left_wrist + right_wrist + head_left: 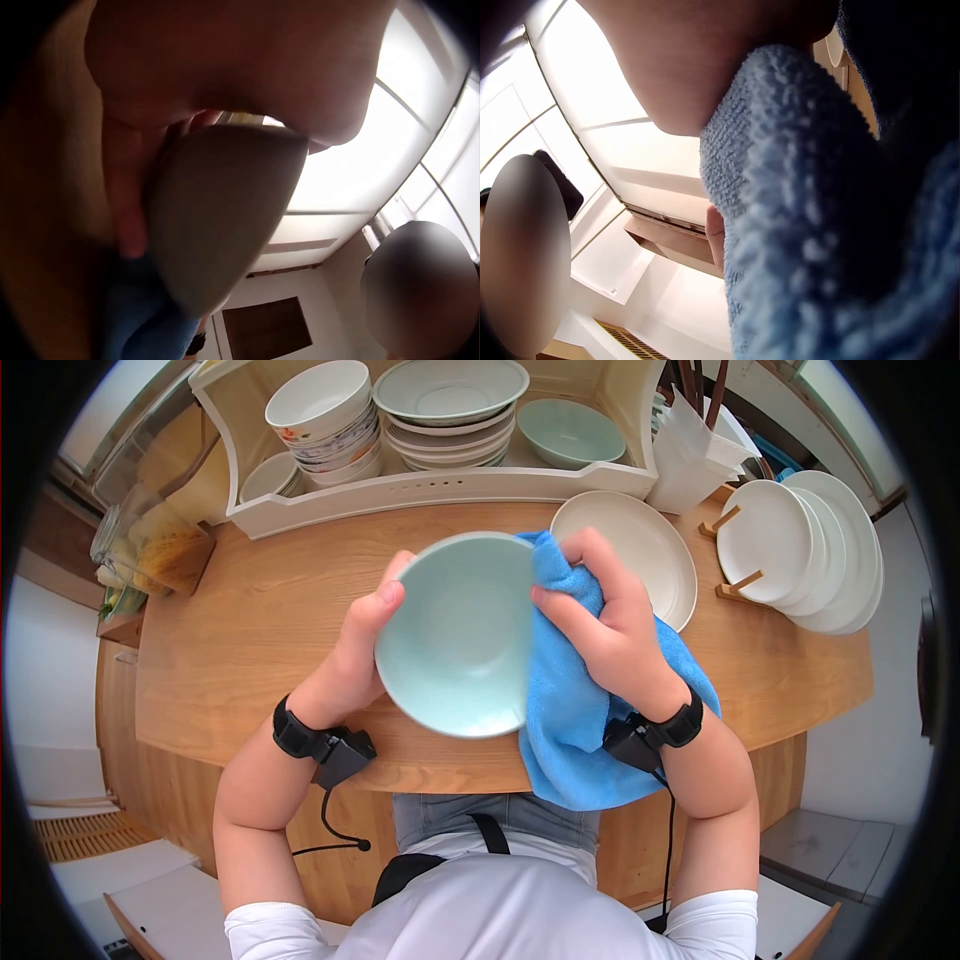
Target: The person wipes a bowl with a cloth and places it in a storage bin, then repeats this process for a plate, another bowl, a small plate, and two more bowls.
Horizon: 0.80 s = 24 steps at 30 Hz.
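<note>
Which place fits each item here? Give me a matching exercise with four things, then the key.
Things:
1. pale green bowl
2. blue cloth
3. single white plate
4. upright white plates

Places:
A. standing in a wooden rack at the table's right end
B. lying flat on the table behind the right hand
C. gripped at its rim by the left hand
D. bunched in the right hand against the bowl's right edge

Pairs: 1-C, 2-D, 3-B, 4-A
</note>
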Tool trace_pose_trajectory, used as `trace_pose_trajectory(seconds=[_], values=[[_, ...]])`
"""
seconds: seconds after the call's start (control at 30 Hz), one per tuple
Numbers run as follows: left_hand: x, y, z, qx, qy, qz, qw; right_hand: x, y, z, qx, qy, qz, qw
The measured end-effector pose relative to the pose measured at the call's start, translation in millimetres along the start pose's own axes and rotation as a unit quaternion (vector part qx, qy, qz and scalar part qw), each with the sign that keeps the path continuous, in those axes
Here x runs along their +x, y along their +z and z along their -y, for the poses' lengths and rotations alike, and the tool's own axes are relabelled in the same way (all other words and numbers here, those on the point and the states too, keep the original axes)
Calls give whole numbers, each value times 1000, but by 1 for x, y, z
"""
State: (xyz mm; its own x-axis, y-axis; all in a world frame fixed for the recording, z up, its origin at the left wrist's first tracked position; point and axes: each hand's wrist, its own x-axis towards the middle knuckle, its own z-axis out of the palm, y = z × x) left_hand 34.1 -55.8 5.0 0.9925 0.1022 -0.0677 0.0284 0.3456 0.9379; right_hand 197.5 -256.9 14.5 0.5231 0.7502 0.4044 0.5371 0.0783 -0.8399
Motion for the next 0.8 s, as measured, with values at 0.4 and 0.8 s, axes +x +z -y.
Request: trace_pose_trajectory(seconds=[0.4, 0.8], values=[[-5, 7, -5, 127, 39, -5, 991, 3, 5, -2, -13, -26, 19, 999], [-1, 4, 3, 8, 43, -66, 997, -1, 5, -5, -8, 35, -2, 999]])
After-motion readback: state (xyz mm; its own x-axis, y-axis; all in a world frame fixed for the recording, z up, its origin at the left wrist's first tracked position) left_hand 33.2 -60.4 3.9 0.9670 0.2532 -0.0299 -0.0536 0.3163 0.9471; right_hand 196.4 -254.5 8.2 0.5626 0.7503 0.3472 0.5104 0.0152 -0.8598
